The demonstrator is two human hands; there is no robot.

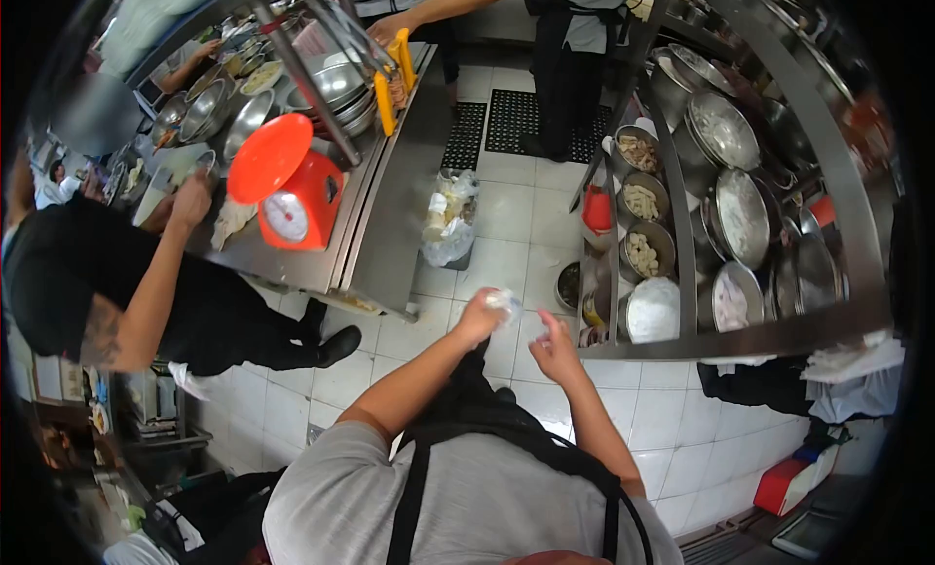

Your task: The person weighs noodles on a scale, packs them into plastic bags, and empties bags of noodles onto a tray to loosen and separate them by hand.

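My left hand (478, 319) is closed around a crumpled piece of clear plastic (505, 309), which sticks out past the fingers on the right. Whether this is a bag, film or a small container cannot be made out. Just to the right, my right hand (553, 349) is held apart from the plastic, with the index finger stretched out and nothing visible in it. Both hands are in the air above the white tiled floor (506, 244). Ahead of them stands a bin (456, 256) lined with a clear bag and filled with rubbish.
An orange scale (310, 205) stands on the steel counter (375, 239) at left, near a person in black (117, 273). At right, a steel rack (682, 205) holds several bowls and food containers. Black mats (536, 122) lie ahead, where other people stand.
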